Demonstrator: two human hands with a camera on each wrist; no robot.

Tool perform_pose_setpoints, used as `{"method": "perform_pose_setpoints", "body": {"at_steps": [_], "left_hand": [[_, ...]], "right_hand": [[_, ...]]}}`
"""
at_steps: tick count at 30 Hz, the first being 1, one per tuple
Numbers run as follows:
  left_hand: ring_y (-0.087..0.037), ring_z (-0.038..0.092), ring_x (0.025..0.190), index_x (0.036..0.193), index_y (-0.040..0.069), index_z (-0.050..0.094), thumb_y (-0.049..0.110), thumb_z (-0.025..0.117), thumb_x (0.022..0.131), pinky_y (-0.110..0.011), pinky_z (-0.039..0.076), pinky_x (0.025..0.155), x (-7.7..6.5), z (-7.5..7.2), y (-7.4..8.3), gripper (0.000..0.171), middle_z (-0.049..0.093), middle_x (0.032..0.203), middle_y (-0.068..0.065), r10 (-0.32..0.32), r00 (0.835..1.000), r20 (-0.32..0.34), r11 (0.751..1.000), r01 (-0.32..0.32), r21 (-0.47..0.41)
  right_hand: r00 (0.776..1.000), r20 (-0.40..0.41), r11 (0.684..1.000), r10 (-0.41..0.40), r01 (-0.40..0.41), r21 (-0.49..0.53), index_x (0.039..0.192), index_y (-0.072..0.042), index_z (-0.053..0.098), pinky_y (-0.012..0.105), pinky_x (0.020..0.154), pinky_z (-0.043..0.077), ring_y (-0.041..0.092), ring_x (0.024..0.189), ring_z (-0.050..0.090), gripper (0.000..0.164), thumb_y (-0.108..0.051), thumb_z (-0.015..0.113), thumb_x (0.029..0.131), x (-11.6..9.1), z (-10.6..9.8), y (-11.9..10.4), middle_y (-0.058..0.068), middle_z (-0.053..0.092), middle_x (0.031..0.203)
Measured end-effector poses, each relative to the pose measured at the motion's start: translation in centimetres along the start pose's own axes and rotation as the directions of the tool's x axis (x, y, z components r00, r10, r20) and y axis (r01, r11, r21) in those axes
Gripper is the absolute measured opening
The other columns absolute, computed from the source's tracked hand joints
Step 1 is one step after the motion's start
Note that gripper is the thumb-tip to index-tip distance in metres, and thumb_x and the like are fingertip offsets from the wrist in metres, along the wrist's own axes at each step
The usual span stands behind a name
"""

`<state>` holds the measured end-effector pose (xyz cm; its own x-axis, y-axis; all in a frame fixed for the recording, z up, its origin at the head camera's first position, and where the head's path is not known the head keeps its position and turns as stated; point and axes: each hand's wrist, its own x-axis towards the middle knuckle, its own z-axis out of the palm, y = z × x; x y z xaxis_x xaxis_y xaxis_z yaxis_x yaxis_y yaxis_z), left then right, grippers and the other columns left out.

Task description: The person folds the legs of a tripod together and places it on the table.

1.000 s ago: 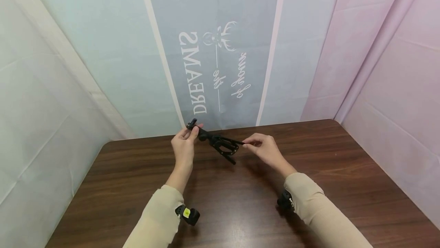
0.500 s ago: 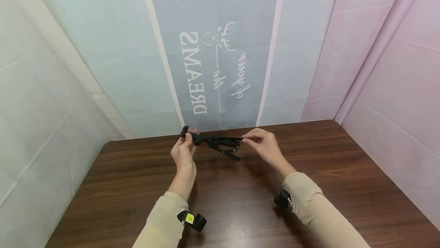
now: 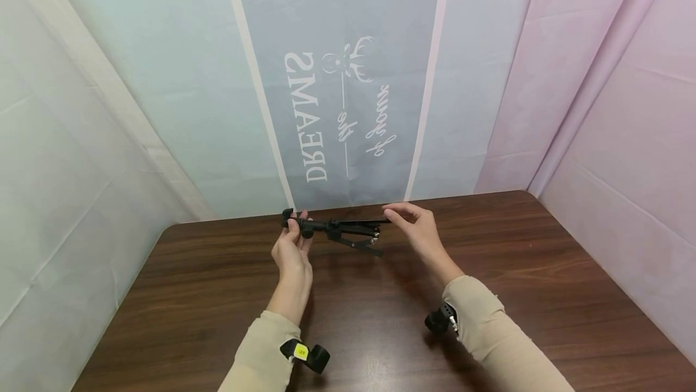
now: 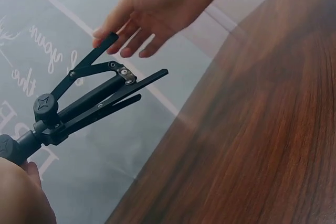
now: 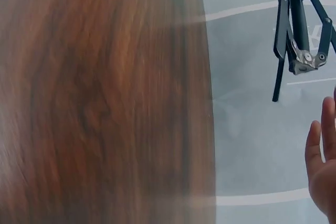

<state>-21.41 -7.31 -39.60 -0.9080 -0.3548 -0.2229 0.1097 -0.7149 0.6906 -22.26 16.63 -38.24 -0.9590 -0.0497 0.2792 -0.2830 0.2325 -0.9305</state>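
Observation:
A small black tripod (image 3: 319, 226) is held nearly level above the far side of the table, its legs pointing right and partly spread. My left hand (image 3: 292, 253) grips it around the head end, thumb on the near side. At the tip of the upper leg are the fingertips of my right hand (image 3: 421, 232); the leg's end shows just below the thumb. The left wrist view shows the tripod's hinged legs (image 4: 86, 98) and centre post, with the right hand (image 4: 163, 3) behind one leg tip, fingers fairly straight. Only part of the right hand (image 5: 323, 177) appears in its own wrist view.
The brown wood-grain table (image 3: 370, 319) extends beneath both arms. A printed cloth backdrop (image 3: 348, 78) rises behind its far edge, and pale cloth walls (image 3: 65, 199) stand on both sides. Each forearm wears a black strapped camera (image 3: 312, 356).
The tripod's head end has come down and left, so it lies nearly level. The right fingers, earlier pinching the upper leg, now sit slightly above its tip.

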Motion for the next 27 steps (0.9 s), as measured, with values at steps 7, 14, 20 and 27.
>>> {"method": "perform_pose_setpoints", "body": {"at_steps": [7,14,20,27], "left_hand": [[-0.018,0.07,0.103,0.134,-0.004,0.055,0.022,0.056,0.1,-0.028,0.053,0.091,-0.2,-0.8,-0.5,0.043,0.071,0.116,-0.012,0.01,1.0,-0.005,0.997,-0.01,-0.072],[-0.02,0.066,0.109,0.138,-0.001,0.051,0.027,0.055,0.1,-0.027,0.052,0.094,-0.6,-1.6,-1.0,0.047,0.067,0.123,-0.011,-0.007,1.0,0.005,0.996,0.007,-0.091],[-0.02,0.067,0.107,0.135,0.0,0.054,0.027,0.056,0.099,-0.027,0.052,0.092,-0.8,-1.9,-1.1,0.045,0.068,0.12,-0.011,-0.016,1.0,0.007,0.993,0.016,-0.117],[-0.019,0.069,0.105,0.134,-0.002,0.053,0.026,0.057,0.099,-0.026,0.053,0.09,-0.5,-2.4,-1.1,0.046,0.072,0.111,-0.007,0.001,0.998,0.067,0.995,0.006,-0.104]], "right_hand": [[0.979,0.134,0.974,0.155,-0.174,0.144,0.141,-0.001,0.051,0.053,0.104,0.042,0.032,0.125,0.052,0.048,-0.032,0.051,0.105,0.1,0.5,1.7,0.021,0.052,0.139],[0.938,0.296,0.95,0.18,-0.244,0.196,0.15,0.006,0.031,0.057,0.111,0.032,0.043,0.136,0.038,0.058,-0.033,0.038,0.107,-0.1,0.5,1.9,0.029,0.037,0.149],[0.914,0.38,0.956,0.141,-0.225,0.187,0.149,0.012,0.029,0.056,0.113,0.028,0.044,0.139,0.033,0.059,-0.028,0.04,0.108,-0.4,0.1,2.6,0.032,0.032,0.152],[0.918,0.386,0.963,0.093,-0.182,0.201,0.146,0.014,0.034,0.057,0.113,0.026,0.04,0.136,0.04,0.056,-0.021,0.049,0.105,-0.6,-0.1,2.7,0.033,0.04,0.146]]}}
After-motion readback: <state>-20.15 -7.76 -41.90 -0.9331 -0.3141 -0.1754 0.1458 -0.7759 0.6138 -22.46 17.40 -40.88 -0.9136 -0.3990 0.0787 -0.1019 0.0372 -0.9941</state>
